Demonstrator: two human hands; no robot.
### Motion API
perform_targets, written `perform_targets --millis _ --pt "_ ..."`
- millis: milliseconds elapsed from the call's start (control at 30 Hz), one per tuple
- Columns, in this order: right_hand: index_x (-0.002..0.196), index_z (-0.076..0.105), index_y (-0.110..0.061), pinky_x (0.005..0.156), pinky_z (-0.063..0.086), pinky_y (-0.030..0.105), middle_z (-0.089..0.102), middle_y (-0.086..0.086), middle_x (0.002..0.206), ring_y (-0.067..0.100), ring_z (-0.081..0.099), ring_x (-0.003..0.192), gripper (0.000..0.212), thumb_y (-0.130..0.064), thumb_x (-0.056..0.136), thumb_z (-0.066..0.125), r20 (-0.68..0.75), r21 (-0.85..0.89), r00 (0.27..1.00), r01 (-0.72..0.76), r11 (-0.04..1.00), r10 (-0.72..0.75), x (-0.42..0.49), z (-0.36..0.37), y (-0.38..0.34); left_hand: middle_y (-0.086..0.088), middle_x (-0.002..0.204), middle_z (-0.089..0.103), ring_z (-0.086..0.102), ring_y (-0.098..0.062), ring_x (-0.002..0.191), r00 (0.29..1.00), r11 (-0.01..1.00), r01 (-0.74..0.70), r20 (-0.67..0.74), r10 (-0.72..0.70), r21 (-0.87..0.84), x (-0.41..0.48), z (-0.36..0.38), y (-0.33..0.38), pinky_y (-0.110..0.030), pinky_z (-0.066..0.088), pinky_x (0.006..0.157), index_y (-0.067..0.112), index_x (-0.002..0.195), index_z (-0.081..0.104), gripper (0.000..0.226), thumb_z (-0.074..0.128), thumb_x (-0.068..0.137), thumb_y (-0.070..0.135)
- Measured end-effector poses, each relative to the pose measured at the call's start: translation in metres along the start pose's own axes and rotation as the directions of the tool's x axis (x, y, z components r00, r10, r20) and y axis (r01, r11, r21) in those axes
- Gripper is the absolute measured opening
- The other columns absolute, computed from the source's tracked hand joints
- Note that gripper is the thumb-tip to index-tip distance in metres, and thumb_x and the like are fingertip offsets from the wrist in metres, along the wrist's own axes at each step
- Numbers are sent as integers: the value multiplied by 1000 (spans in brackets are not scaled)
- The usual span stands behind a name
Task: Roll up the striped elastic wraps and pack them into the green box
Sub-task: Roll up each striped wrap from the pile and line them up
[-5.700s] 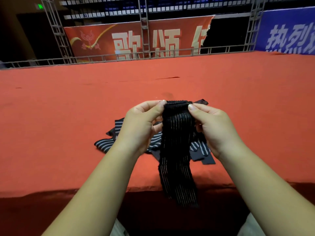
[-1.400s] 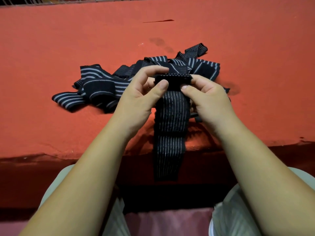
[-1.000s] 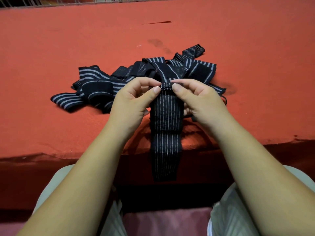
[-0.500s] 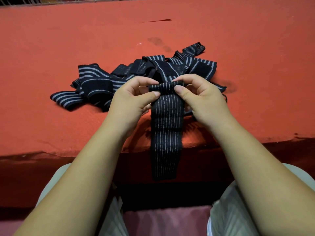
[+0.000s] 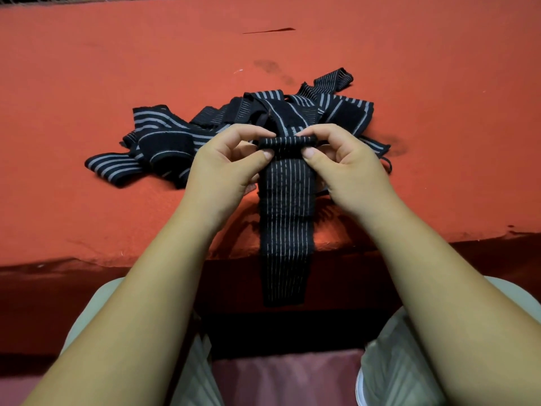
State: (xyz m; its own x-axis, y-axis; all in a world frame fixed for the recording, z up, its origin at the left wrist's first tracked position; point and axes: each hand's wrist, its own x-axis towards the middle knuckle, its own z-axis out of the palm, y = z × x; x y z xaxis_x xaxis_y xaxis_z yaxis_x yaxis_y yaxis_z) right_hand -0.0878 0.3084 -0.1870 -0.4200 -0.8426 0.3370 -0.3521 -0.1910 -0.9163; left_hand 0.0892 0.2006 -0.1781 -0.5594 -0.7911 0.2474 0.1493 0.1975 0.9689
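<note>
A black elastic wrap with thin pale stripes (image 5: 285, 218) hangs from my hands down over the table's front edge. Its top end is turned into a small tight roll (image 5: 288, 142). My left hand (image 5: 225, 171) pinches the roll's left end between thumb and fingers. My right hand (image 5: 348, 168) pinches the right end the same way. Behind my hands lies a loose pile of more striped wraps (image 5: 164, 142) on the red table (image 5: 87, 68). No green box is in view.
The table's front edge (image 5: 87, 259) runs across the frame just under my forearms, with my lap and light trousers (image 5: 395, 370) below it. A dark slit (image 5: 269, 30) and a faint stain (image 5: 272, 68) mark the red cloth farther back.
Over the last seconds the view dropped toward the table. The wrap's top end has been turned over into a small roll, and the hanging tail has shortened slightly.
</note>
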Motion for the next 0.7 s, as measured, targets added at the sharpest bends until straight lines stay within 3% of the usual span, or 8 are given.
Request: perform_targets --millis 100,167,267,367,467,567,633,700 --pt "120 74 -35 71 59 44 68 2 84 16 62 78 19 -25 106 67 46 4 998 -39 999 39 -1 1 -1 -14 85 67 54 -9 56 998 999 25 -53 -27 -40 -1 1 0 -22 41 49 13 104 77 17 73 96 -2" --pt "118 77 -31 66 59 34 69 -11 83 9 63 75 15 -32 107 66 23 15 998 -63 998 63 -1 3 -2 -8 81 71 60 -6 55 997 995 51 -60 -56 -86 -2 2 1 -18 43 48 8 103 76 16 74 95 -5" --pt "115 78 -27 65 56 27 72 -17 82 0 64 71 15 -30 108 65 -28 42 996 -81 996 82 -2 6 -1 1 79 74 65 -5 60 995 984 91 -25 -96 -151 -2 2 0 -15 47 52 6 105 74 18 73 94 -7" --pt "118 77 -27 71 55 23 73 -19 85 -2 65 77 16 -22 105 69 -27 48 997 -75 996 76 -2 6 2 4 87 76 73 -11 85 989 977 142 -6 -145 -160 1 -1 -3 -24 58 74 7 117 75 27 75 93 -5" --pt "125 76 -23 78 53 23 68 -23 79 -1 63 79 24 -16 103 72 -43 38 997 -68 997 70 0 6 8 -8 106 80 76 -23 104 981 967 194 17 -194 -168 0 -3 -3 -35 62 93 3 116 77 24 77 93 -3" --pt "131 75 -23 81 55 24 71 -16 88 1 64 83 31 -16 101 75 -62 5 995 -73 997 73 2 6 12 -18 108 81 78 -26 100 974 962 226 15 -226 -155 -1 -2 -2 -33 62 87 2 109 78 19 64 99 -4" --pt "126 77 -24 84 57 25 76 -6 97 3 66 86 27 -18 100 76 -73 -25 995 -63 998 61 2 5 12 -17 106 82 77 -23 94 974 965 225 0 -227 -137 -1 0 -1 -31 62 84 1 109 79 24 56 102 0" --pt "120 78 -24 83 54 22 77 -8 100 1 68 88 23 -17 99 77 -85 -36 995 -45 998 41 1 5 12 -14 104 82 77 -19 88 973 962 227 0 -230 -154 0 1 -1 -29 62 81 0 112 79 24 57 105 8"
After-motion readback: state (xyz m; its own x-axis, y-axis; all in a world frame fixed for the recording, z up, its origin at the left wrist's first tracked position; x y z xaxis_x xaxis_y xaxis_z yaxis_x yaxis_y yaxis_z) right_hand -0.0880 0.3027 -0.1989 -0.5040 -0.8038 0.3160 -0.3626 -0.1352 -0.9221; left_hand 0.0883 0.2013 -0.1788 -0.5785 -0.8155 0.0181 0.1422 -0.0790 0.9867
